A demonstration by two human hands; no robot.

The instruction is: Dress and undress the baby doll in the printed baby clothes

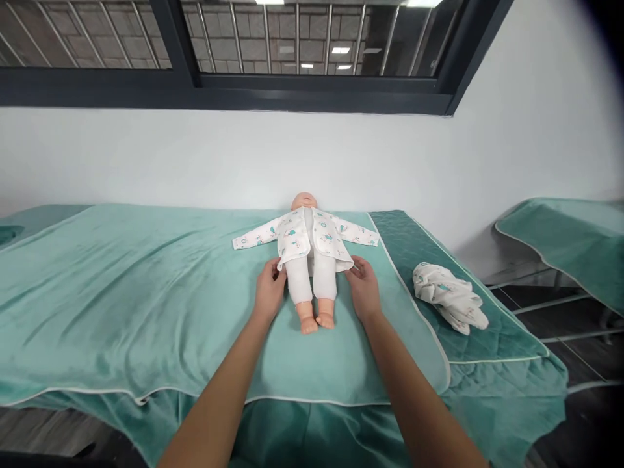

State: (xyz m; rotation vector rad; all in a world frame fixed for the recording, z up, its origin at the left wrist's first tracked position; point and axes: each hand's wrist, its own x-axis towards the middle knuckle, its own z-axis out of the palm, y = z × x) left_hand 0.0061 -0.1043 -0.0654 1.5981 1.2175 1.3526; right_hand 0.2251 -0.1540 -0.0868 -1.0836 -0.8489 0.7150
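Jacket (295, 240) on doll (299, 281), its hem between left hand (270, 289) and right hand (365, 289), fingers pinching 2 lower corners

Words and numbers: none that can be read.
Baby jacket (294, 242) on the doll (305, 199), in the middle: little teal pictures all over; too tiny to tell if any are letters.
Bunched-up cloth (446, 294), at 4 o'clock from the doll: little prints too, squished in the folds; no word can be read.
Window (322, 99), at 12 o'clock: bright light patches, no sign to read.
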